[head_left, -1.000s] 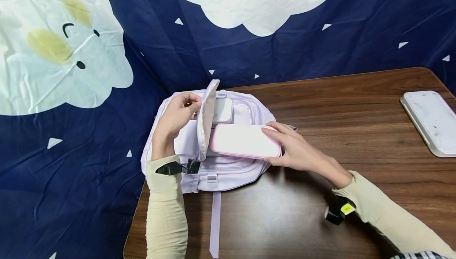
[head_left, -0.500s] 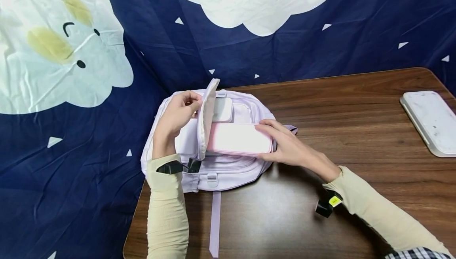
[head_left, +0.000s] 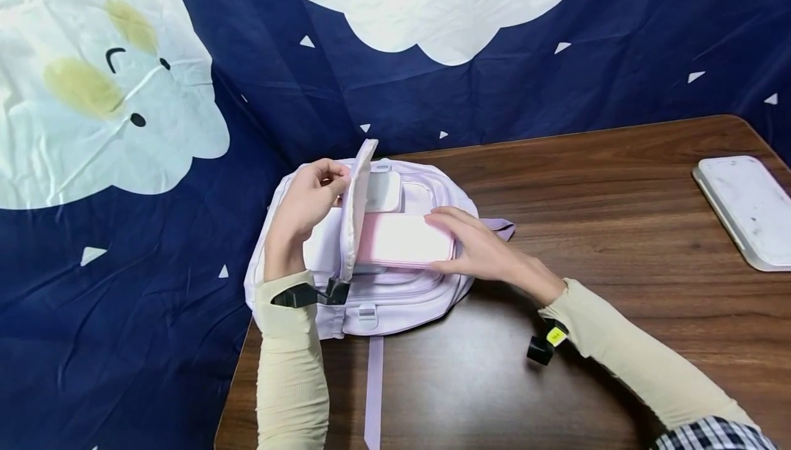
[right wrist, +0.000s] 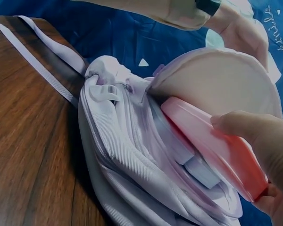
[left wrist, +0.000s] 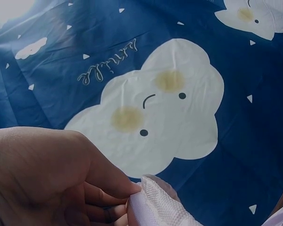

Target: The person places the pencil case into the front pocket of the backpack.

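A pale lilac backpack [head_left: 402,319] lies on the wooden table with its front pocket unzipped. My left hand [head_left: 305,199] pinches the edge of the raised pocket flap [head_left: 357,209]; the left wrist view shows thumb and fingers on that edge [left wrist: 155,202]. With thumb and fingers on opposite long sides, my right hand [head_left: 478,247] grips a long, flat pink case [head_left: 404,238]. The case's left end is behind the flap in the head view. In the right wrist view the pink case [right wrist: 212,141] slants into the pocket, above pale boxes [right wrist: 203,172] inside.
A small white box [head_left: 384,191] sits in the pocket behind the pink case. Toward the table's front runs a lilac strap [head_left: 373,388]. A white, scuffed flat case [head_left: 750,213] lies at the far right. Navy cloud-print fabric [head_left: 525,93] hangs behind the table.
My right hand has moved left with the pink case, and more of the case has gone behind the flap. My left hand keeps its hold on the flap.
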